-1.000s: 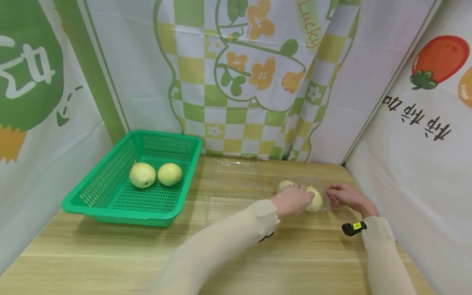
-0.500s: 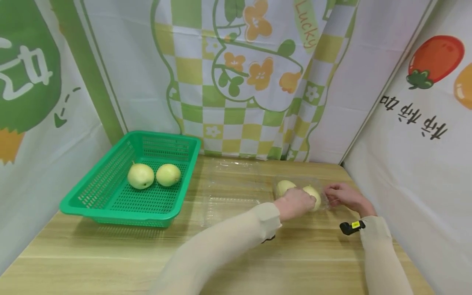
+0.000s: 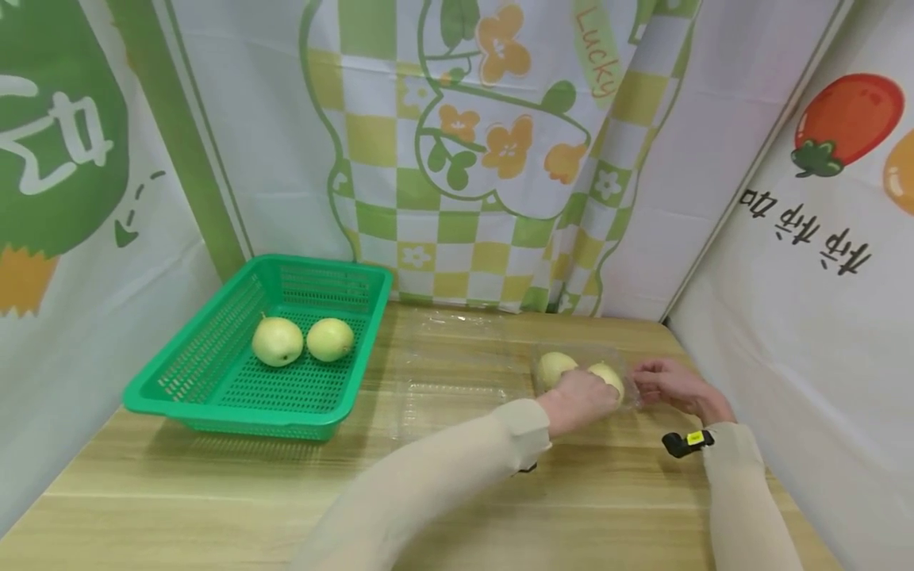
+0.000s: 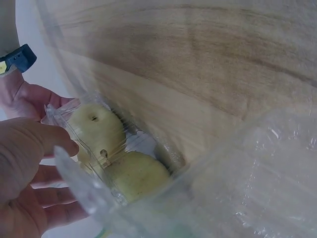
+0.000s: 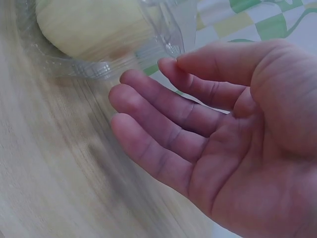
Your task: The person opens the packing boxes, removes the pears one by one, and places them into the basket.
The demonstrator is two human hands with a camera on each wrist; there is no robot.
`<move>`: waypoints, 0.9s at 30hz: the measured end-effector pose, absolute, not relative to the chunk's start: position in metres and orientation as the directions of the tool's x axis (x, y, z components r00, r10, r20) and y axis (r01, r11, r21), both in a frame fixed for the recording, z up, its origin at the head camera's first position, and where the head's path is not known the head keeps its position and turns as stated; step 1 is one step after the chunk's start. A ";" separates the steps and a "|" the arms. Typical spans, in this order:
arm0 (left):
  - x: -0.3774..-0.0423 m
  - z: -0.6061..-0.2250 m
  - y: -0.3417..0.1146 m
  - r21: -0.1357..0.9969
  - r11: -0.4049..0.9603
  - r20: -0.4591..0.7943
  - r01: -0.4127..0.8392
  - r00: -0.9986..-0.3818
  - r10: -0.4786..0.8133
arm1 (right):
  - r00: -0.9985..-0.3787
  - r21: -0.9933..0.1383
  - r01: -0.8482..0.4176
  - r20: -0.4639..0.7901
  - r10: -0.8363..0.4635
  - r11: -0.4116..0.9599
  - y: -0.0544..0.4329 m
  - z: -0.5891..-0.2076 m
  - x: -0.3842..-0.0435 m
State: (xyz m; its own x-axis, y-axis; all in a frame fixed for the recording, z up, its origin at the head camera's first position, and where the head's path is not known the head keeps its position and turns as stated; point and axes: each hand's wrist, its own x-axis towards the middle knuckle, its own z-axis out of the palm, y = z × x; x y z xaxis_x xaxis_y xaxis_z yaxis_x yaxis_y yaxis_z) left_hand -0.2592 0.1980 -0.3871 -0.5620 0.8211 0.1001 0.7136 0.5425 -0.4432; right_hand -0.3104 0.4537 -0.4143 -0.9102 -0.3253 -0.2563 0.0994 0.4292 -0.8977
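A clear plastic container with pale yellow pears inside stands at the right of the wooden table. Two pears show in the head view, the left pear and the right pear. My left hand reaches over the container's front, hiding part of it. In the left wrist view its thumb lies at the container's edge, fingers spread apart from the thumb. At the right end, my right hand pinches the plastic rim between thumb and index finger, other fingers loosely bent.
A green plastic basket on the left holds two pears. Between basket and hands lies another clear container, opened flat; clear plastic fills the left wrist view's lower right. Printed curtains stand behind the table.
My left hand has slid a little right and toward the front, uncovering more of the left pear. The right hand has stayed at the container's right end.
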 end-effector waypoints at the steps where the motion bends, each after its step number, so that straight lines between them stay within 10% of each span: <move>1: -0.258 -0.388 0.198 -0.447 0.538 0.100 0.714 -0.558 0.824 | -0.908 -0.900 0.101 -0.257 -0.331 0.424 0.454 -0.415 -0.310; 27: -0.249 -0.391 0.202 -0.570 0.432 0.100 0.699 -0.463 0.881 | -0.777 -0.940 0.175 -0.315 -0.545 0.294 0.465 -0.421 -0.299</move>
State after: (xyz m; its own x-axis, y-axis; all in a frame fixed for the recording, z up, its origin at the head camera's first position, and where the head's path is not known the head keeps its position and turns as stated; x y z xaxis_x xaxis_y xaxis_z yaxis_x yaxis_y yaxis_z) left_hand -0.2489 0.2015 -0.3915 -0.4630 0.8807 0.0999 0.6991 0.4321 -0.5696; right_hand -0.2992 0.4646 -0.4211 -0.7773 -0.5446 -0.3152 0.1749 0.2942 -0.9396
